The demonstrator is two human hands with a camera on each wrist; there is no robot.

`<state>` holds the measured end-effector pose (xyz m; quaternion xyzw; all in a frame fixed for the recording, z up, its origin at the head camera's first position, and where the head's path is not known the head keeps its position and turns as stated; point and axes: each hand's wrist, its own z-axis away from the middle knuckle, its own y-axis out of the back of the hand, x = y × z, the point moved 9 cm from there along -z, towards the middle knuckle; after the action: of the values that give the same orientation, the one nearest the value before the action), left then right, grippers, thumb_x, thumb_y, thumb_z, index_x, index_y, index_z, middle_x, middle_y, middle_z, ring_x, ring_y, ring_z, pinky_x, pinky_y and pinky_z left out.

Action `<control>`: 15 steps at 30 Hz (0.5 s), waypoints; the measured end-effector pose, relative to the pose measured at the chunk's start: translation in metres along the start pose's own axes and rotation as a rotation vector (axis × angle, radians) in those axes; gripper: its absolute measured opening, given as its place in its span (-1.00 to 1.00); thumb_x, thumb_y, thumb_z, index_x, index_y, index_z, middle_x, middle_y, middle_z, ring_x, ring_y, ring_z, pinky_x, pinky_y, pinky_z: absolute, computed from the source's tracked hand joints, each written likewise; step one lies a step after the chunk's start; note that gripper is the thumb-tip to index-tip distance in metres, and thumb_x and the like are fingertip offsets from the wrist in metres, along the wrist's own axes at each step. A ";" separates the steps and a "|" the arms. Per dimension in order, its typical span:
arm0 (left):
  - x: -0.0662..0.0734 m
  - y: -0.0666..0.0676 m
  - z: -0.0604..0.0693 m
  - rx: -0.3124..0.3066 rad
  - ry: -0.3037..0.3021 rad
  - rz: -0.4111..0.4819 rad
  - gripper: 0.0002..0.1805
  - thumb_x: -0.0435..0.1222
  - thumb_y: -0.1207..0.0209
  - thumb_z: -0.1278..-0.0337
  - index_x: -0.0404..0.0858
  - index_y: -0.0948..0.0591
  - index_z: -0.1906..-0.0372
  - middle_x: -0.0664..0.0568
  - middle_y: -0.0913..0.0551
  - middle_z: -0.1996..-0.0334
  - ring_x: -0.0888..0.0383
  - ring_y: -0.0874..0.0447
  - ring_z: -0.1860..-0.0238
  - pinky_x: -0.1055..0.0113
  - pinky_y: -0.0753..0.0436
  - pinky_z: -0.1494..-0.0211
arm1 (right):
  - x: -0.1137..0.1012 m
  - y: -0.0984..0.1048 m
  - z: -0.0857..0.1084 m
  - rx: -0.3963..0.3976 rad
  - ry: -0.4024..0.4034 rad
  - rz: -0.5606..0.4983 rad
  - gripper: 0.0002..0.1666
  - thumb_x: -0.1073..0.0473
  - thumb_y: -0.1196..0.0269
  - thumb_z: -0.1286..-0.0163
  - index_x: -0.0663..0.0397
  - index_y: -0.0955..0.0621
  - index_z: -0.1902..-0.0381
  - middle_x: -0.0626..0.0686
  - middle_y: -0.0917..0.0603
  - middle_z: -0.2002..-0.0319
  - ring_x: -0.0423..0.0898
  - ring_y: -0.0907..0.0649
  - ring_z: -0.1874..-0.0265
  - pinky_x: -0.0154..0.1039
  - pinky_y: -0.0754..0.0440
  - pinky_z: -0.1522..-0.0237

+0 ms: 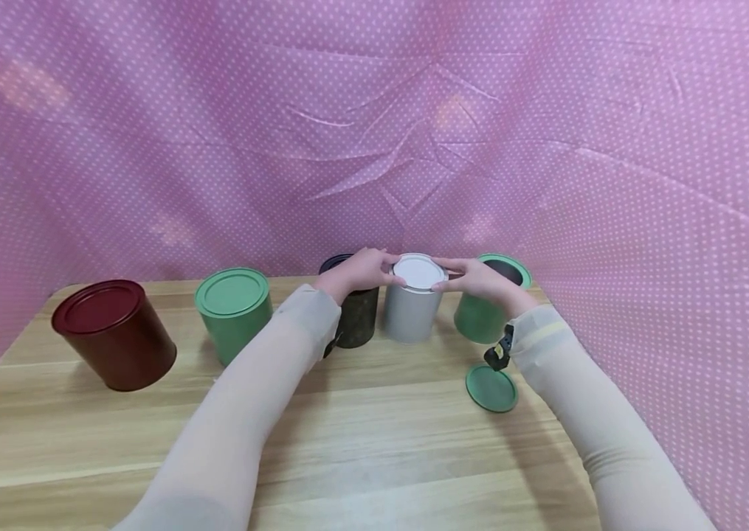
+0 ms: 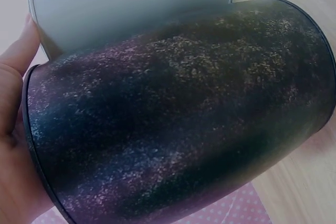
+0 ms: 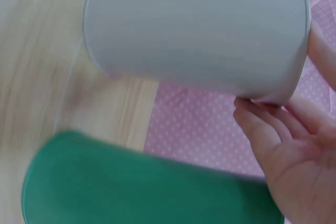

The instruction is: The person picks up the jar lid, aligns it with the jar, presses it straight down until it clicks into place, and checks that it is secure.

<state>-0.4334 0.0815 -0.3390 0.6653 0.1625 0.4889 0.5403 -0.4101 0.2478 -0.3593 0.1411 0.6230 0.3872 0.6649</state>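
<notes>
A white tin [image 1: 409, 316] stands upright at the back of the table, its white lid [image 1: 418, 272] seated on top. From the left, my left hand [image 1: 362, 270] holds the rim at the lid between thumb and fingers. My right hand [image 1: 482, 281] holds the same rim from the opposite side; in the right wrist view, its fingers [image 3: 260, 132] touch the tin's upper wall. Under my left hand is a dark speckled tin [image 2: 173, 119], its top partly hidden by that hand. Near my right wrist stands a green tin [image 1: 477, 318] without its lid.
A loose green lid [image 1: 491, 389] lies flat in front of the uncovered green tin. Left of the dark tin are a lidded green tin [image 1: 233, 306] and a dark red tin [image 1: 123, 346]. Pink dotted cloth [image 1: 374, 133] hangs behind and beside the wooden table [image 1: 361, 442].
</notes>
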 end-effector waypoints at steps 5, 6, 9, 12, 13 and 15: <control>0.000 0.002 0.002 -0.002 -0.010 -0.004 -0.28 0.01 -0.21 -0.23 -0.18 -0.33 -0.41 -0.21 -0.21 -0.45 -0.09 -0.04 -0.52 0.02 0.06 -0.58 | 0.002 -0.001 0.000 0.026 -0.032 -0.022 -0.11 -0.19 -0.34 -0.23 -0.28 -0.26 -0.47 0.13 -0.23 -0.47 0.19 -0.22 -0.45 0.26 -0.09 -0.43; 0.001 0.002 0.002 -0.002 -0.016 -0.007 -0.28 0.01 -0.21 -0.23 -0.19 -0.33 -0.41 -0.20 -0.23 -0.44 -0.08 -0.05 -0.51 0.03 0.08 -0.58 | 0.002 -0.002 0.000 0.029 -0.038 -0.026 -0.11 -0.19 -0.34 -0.23 -0.29 -0.26 -0.47 0.13 -0.23 -0.48 0.20 -0.21 -0.45 0.26 -0.09 -0.43; 0.001 0.003 0.003 0.005 -0.026 -0.018 -0.29 0.00 -0.22 -0.23 -0.21 -0.35 -0.40 -0.20 -0.28 -0.42 -0.04 -0.10 -0.50 0.05 0.08 -0.58 | 0.002 -0.003 0.001 0.029 -0.050 -0.049 -0.12 -0.18 -0.34 -0.23 -0.32 -0.26 -0.46 0.11 -0.21 -0.49 0.19 -0.19 -0.46 0.27 -0.09 -0.43; 0.002 0.002 0.003 0.005 -0.023 -0.017 -0.29 0.00 -0.23 -0.21 -0.21 -0.36 -0.39 -0.19 -0.29 -0.41 -0.03 -0.15 -0.49 0.10 -0.06 -0.56 | 0.003 -0.004 0.003 0.031 -0.055 -0.065 -0.11 -0.19 -0.34 -0.22 -0.34 -0.26 -0.46 0.10 -0.20 -0.49 0.18 -0.17 -0.47 0.26 -0.10 -0.43; 0.003 0.001 0.003 0.003 -0.023 -0.012 -0.29 0.00 -0.23 -0.21 -0.21 -0.35 -0.39 -0.19 -0.28 -0.42 -0.03 -0.15 -0.48 0.12 -0.11 -0.55 | 0.005 -0.005 0.004 0.033 -0.058 -0.077 -0.11 -0.18 -0.35 -0.22 -0.34 -0.26 -0.46 0.09 -0.19 -0.49 0.18 -0.16 -0.48 0.26 -0.10 -0.43; 0.005 -0.001 0.002 -0.003 -0.025 -0.007 -0.28 -0.01 -0.24 -0.21 -0.21 -0.35 -0.39 -0.19 -0.28 -0.42 -0.02 -0.17 -0.48 0.16 -0.20 -0.52 | 0.008 -0.004 0.005 0.043 -0.064 -0.098 -0.10 -0.17 -0.36 -0.20 -0.34 -0.27 -0.46 0.09 -0.19 -0.49 0.17 -0.15 -0.48 0.24 -0.11 -0.43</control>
<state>-0.4292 0.0844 -0.3375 0.6700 0.1574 0.4791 0.5448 -0.4047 0.2524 -0.3668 0.1371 0.6158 0.3358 0.6995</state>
